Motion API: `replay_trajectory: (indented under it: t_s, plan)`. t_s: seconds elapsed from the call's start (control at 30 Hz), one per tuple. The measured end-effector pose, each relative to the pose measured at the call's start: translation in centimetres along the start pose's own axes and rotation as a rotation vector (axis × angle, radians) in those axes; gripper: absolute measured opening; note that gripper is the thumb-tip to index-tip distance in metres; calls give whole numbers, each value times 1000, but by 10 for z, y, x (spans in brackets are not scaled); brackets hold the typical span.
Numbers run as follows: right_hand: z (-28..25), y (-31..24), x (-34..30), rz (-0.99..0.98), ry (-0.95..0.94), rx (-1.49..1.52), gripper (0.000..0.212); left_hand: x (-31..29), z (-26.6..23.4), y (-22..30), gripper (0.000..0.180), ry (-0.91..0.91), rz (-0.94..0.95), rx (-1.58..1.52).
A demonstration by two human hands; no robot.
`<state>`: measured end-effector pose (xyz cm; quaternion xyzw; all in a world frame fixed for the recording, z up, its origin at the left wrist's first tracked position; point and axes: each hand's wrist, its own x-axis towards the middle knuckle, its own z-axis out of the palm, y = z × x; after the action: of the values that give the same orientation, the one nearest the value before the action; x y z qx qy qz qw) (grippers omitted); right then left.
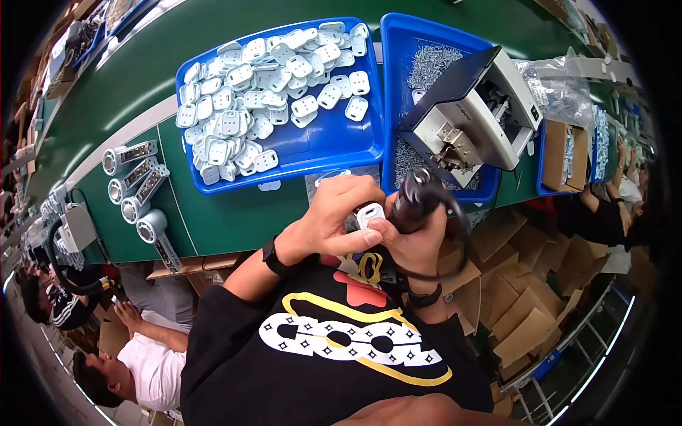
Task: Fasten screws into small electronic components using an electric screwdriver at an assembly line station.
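My left hand (pixel 339 215) is closed round a small white plastic part with a slot (pixel 370 214), in front of my chest. Just beside it, my right hand (pixel 420 245) grips a black electric screwdriver (pixel 410 206), and its thumb touches the white part. The screwdriver's tip is hidden. Its black cable (pixel 463 234) loops round the outside of my right hand. Beyond my hands, a blue tray (pixel 305 157) holds a heap of flat white plastic plates (pixel 266 78) with small holes.
A screw feeder machine (pixel 455 128) stands in a second blue tray (pixel 392 32) with loose screws (pixel 435 65). Several handheld-fan-like parts with round ends (pixel 148 226) lie at left on the green table (pixel 220 231). Cardboard boxes (pixel 526 312) are at right; co-workers (pixel 153 355) sit at left.
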<state>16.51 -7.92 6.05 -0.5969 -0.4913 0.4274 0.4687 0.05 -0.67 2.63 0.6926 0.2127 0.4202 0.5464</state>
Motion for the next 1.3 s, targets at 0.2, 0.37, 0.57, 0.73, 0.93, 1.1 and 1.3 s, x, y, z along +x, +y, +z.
replay_trajectory:
  t_s: [0.2, 0.37, 0.57, 0.73, 0.93, 1.1, 1.3]
  plan:
    - [2, -5, 14, -458, 366, 330, 71, 1, 6, -8, 36, 179, 32, -18]
    - [-19, 17, 28, -551, 257, 511, 67, 4, 15, -11, 39, 264, 36, 24]
    - [-41, -49, 82, -798, 391, 390, 65, 6, 18, -9, 39, 288, 30, 41]
    - [-36, -34, 99, -497, 496, 131, 61, 9, 20, -12, 39, 295, 46, 53]
    - [-22, -77, 63, -609, 360, 476, 63, 8, 20, -13, 38, 289, 46, 54]
    - [-31, -50, 105, -523, 625, 61, 67, 12, 22, -9, 38, 300, 57, 43]
    - [-26, -67, 66, -534, 292, 525, 64, 11, 21, -10, 37, 304, 39, 69]
